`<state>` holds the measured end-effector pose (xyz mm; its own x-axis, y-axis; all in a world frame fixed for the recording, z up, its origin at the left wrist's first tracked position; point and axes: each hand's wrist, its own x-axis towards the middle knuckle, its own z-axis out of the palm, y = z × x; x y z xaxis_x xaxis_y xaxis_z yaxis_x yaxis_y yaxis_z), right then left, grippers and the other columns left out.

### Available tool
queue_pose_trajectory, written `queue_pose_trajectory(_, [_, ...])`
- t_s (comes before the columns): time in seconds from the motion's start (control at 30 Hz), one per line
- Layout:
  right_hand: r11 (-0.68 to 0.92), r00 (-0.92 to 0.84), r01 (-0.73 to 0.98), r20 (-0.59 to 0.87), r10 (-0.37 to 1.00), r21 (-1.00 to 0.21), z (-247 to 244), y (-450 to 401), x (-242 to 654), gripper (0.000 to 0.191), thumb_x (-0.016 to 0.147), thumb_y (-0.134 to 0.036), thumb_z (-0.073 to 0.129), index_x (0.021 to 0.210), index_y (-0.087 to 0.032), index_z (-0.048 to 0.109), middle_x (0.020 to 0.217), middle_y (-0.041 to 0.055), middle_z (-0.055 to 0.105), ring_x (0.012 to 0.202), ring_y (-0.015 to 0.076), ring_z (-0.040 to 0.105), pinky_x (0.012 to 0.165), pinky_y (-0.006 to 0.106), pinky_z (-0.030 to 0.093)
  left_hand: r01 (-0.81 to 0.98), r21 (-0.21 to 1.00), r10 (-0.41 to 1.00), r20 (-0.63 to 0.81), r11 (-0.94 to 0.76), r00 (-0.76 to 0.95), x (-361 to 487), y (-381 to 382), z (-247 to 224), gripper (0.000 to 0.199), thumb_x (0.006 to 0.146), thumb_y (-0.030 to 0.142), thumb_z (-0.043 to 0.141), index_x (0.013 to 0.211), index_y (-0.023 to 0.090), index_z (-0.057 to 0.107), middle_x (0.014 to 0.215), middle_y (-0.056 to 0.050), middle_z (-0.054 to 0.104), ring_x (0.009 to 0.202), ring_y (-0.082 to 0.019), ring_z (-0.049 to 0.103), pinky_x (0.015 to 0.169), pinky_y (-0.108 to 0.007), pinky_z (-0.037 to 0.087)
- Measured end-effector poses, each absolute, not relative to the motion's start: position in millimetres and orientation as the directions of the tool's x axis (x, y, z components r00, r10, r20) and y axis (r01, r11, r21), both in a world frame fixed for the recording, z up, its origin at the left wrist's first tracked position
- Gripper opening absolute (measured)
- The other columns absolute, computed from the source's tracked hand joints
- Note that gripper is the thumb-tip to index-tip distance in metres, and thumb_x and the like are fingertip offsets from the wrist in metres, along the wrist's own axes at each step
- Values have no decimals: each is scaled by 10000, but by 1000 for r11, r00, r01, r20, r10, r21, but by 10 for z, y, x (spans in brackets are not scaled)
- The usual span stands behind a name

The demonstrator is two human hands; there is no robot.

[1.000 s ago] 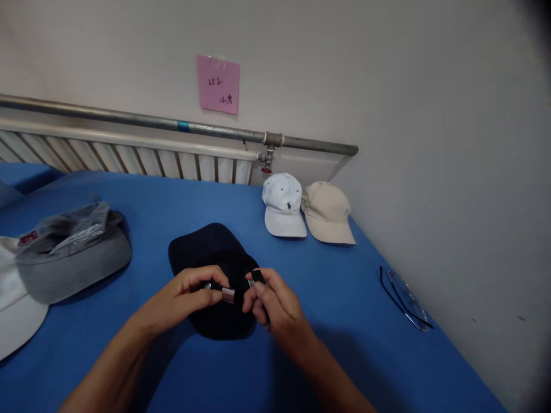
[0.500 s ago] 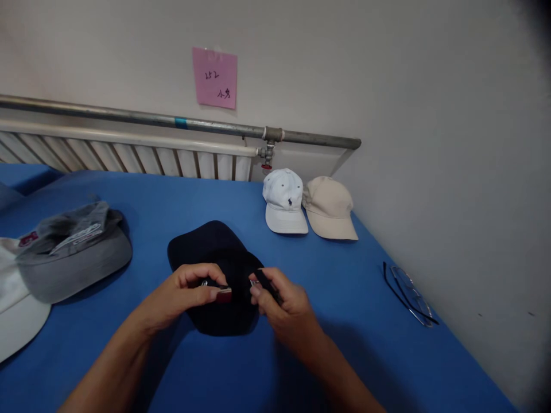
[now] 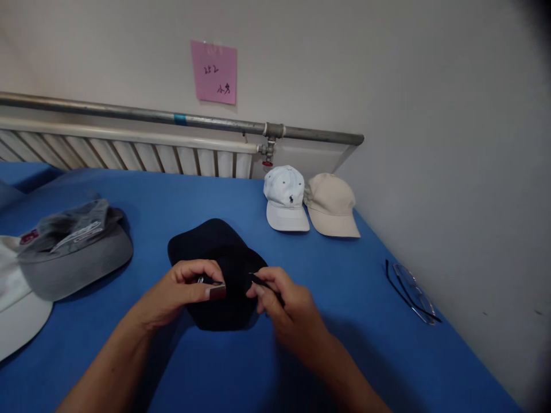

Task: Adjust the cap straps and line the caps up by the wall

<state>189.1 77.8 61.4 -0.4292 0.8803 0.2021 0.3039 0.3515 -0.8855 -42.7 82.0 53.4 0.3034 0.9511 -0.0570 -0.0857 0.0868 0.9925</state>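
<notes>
A black baseball cap [image 3: 210,238] lies on the blue surface, brim pointing away to the upper left. My left hand [image 3: 185,287] pinches one end of its back strap between thumb and fingers; a dark red tab [image 3: 217,292] and a bit of shiny metal show there. Opposite, my right hand [image 3: 279,298] is closed on the other, dark strap end [image 3: 262,282], whose tip points toward the left hand. A gap separates the two strap ends, with the cap's dark inside behind them. Where the straps join the cap is hard to see.
A white cap [image 3: 287,198] and a beige cap [image 3: 332,203] stand side by side at the back right. At the left are a grey cap [image 3: 81,258] and another white cap [image 3: 26,321]. Glasses [image 3: 413,292] lie near the right edge. A radiator [image 3: 163,156] runs behind.
My left hand has shifted slightly left, and the dark red tab shows more fully. The strap in my right hand has turned and looks narrower. The cap stays in place.
</notes>
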Motion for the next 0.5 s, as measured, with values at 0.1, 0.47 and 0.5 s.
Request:
queue_pose_trajectory(0.1, [399, -447, 320, 235, 863, -859, 674, 768, 1911, 176, 971, -208, 411, 1014, -187, 580, 820, 19, 663, 668, 109, 589, 640, 245, 453, -118, 990, 954, -41, 79, 298, -425, 820, 543, 123, 676, 287, 797, 692, 194, 718, 701, 10, 604, 659, -100, 485, 608, -196, 368])
queue_pose_trajectory(0.47, [507, -521, 300, 307, 797, -808, 707, 726, 1844, 164, 929, -134, 479, 876, -168, 630, 727, -6, 561, 691, 112, 519, 684, 247, 402, -77, 992, 922, -67, 104, 382, -395, 808, 515, 101, 712, 293, 786, 743, 214, 732, 739, 13, 583, 670, -98, 480, 607, -206, 364])
queue_pose_trajectory(0.5, [507, -520, 292, 311, 796, -811, 706, 726, 1842, 162, 927, -130, 478, 868, -165, 624, 725, -8, 556, 688, 109, 513, 678, 244, 398, -76, 992, 920, -67, 104, 386, -395, 808, 516, 97, 714, 291, 784, 744, 215, 733, 739, 13, 583, 669, -98, 481, 606, -206, 364])
